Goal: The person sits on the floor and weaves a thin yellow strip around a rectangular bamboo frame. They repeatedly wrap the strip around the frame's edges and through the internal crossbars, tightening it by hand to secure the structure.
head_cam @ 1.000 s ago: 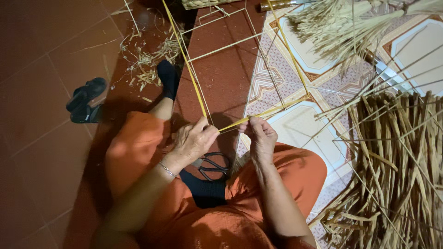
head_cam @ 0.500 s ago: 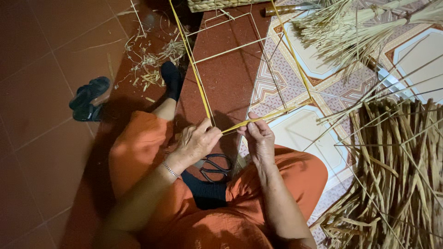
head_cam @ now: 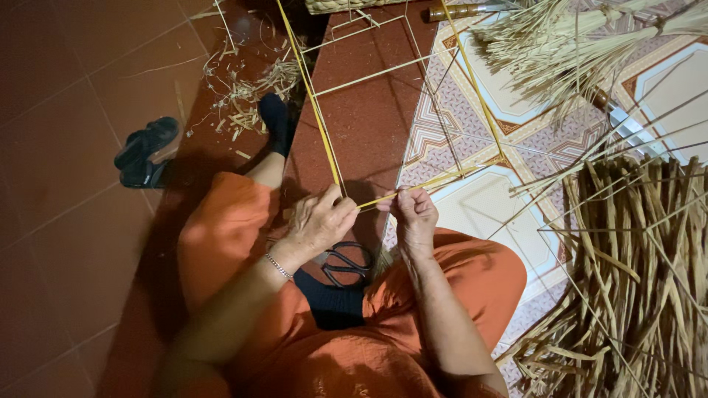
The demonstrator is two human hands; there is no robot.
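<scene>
I sit on the floor in orange clothes with a frame of thin yellow bamboo sticks (head_cam: pixel 317 110) standing out in front of me. My left hand (head_cam: pixel 323 219) is closed around the frame's near corner, where a long stick meets the short cross stick (head_cam: pixel 420 184). My right hand (head_cam: pixel 414 214) pinches that cross stick a little to the right, fingers curled tight. Black-handled scissors (head_cam: pixel 348 262) lie in my lap just below both hands.
A heap of dried straw-coloured leaf strips (head_cam: pixel 634 265) fills the right side. Bundled dry fibres (head_cam: pixel 582 44) lie at the top right on a patterned mat (head_cam: pixel 479 206). Dark sandals (head_cam: pixel 144 151) sit on the red tiles at left, and scraps (head_cam: pixel 243 88) litter the floor.
Both hands stay on the frame's near corner with only small finger shifts. The view has drifted slightly, so the sandals and frame sit a little differently.
</scene>
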